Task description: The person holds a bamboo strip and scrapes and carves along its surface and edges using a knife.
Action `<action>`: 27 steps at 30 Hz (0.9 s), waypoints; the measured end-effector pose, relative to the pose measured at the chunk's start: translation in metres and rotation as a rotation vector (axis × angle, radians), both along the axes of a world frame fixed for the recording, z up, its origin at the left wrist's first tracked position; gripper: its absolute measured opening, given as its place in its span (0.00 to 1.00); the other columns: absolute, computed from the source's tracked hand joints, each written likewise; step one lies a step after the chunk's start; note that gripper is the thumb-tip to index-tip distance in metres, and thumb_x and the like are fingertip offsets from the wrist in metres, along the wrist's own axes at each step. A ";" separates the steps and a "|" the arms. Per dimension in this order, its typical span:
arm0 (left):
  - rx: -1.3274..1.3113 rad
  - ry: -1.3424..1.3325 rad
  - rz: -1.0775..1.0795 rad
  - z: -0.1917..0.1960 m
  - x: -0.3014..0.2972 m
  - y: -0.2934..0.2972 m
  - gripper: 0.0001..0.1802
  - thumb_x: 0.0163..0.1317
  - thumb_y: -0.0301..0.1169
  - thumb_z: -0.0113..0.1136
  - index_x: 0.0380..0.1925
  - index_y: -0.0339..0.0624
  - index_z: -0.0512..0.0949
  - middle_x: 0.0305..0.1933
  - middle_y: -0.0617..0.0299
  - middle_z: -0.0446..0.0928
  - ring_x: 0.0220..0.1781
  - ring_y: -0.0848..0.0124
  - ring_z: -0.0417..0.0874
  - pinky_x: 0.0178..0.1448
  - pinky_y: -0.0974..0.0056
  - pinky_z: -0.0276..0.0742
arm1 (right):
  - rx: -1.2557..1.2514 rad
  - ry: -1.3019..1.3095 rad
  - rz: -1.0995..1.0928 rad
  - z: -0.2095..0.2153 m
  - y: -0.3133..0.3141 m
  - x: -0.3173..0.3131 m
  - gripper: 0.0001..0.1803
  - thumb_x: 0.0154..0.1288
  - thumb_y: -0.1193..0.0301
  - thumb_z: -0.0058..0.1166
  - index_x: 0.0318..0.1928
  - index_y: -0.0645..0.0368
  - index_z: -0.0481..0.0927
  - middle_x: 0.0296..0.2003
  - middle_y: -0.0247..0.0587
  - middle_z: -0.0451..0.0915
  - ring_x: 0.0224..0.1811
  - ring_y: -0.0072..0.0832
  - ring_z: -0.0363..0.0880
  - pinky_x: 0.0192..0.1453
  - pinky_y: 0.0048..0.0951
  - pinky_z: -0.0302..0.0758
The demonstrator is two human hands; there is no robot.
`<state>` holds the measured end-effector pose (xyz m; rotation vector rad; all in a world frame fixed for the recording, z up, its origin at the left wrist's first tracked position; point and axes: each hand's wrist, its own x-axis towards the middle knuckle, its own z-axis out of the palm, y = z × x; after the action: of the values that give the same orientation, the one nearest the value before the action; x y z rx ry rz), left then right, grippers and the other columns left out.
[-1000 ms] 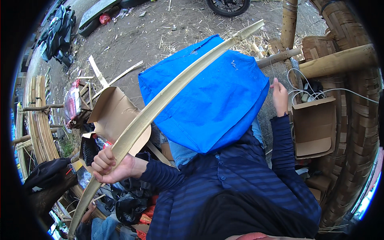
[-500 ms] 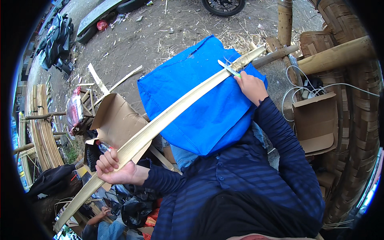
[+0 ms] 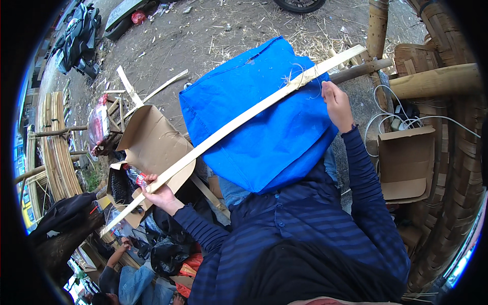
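Observation:
A long, pale bamboo strip runs slantwise across the blue cloth spread over my lap. Near its lower left end, my left hand is closed around it. Thin curled shavings cling to the strip toward its upper right end. My right hand is held just off the strip, above the cloth's right edge, with its fingers curled together. What these fingers hold is hidden; no knife blade shows now.
An open cardboard box with a red-labelled bottle stands left. Another carton and white cable lie right, below a bamboo pole. Bundled strips stand far left. Another person sits lower left.
The strip has shifted up and right and shows a narrower side. My left hand moved up and right with it. My right hand came away from the strip; its knife has dropped from sight.

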<state>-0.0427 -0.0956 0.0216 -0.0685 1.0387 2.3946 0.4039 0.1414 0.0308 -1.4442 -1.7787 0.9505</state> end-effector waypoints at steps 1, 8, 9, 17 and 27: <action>-0.044 -0.054 -0.035 -0.028 -0.026 -0.030 0.17 0.55 0.35 0.51 0.37 0.30 0.69 0.35 0.53 0.71 0.36 0.65 0.73 0.45 0.65 0.73 | -0.070 0.184 -0.095 -0.002 0.000 0.000 0.21 0.67 0.58 0.38 0.21 0.59 0.65 0.12 0.31 0.62 0.14 0.20 0.59 0.18 0.23 0.57; -1.502 0.853 0.712 -0.017 0.001 -0.015 0.51 0.50 0.29 0.60 0.60 0.29 0.30 0.64 0.35 0.37 0.67 0.47 0.35 0.67 0.52 0.37 | -0.354 0.437 -0.241 -0.002 -0.008 0.005 0.21 0.67 0.57 0.38 0.20 0.56 0.66 0.14 0.24 0.58 0.16 0.10 0.53 0.18 0.14 0.51; -1.487 1.190 0.707 -0.009 0.007 0.000 0.50 0.50 0.28 0.59 0.62 0.35 0.33 0.64 0.36 0.36 0.67 0.46 0.37 0.66 0.55 0.41 | -0.358 0.430 -0.235 -0.003 -0.010 0.005 0.21 0.67 0.57 0.38 0.20 0.56 0.66 0.14 0.24 0.58 0.16 0.10 0.53 0.18 0.14 0.51; -0.685 1.822 -0.740 0.035 0.155 0.183 0.33 0.46 0.44 0.62 0.51 0.42 0.68 0.51 0.49 0.67 0.53 0.56 0.69 0.55 0.59 0.64 | -0.179 0.254 -0.150 0.010 -0.024 -0.014 0.22 0.67 0.58 0.38 0.20 0.60 0.65 0.15 0.29 0.60 0.19 0.14 0.57 0.22 0.19 0.55; -0.412 2.000 -0.981 -0.005 0.244 0.243 0.30 0.44 0.46 0.63 0.47 0.45 0.70 0.44 0.52 0.68 0.44 0.57 0.68 0.49 0.60 0.67 | -0.143 0.169 -0.138 0.013 -0.035 0.004 0.22 0.67 0.58 0.38 0.20 0.61 0.65 0.15 0.29 0.60 0.19 0.15 0.57 0.22 0.20 0.55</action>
<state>0.2017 0.1471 0.0167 2.3144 1.5194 0.6611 0.4083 0.1059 0.0435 -1.5055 -1.4960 1.1103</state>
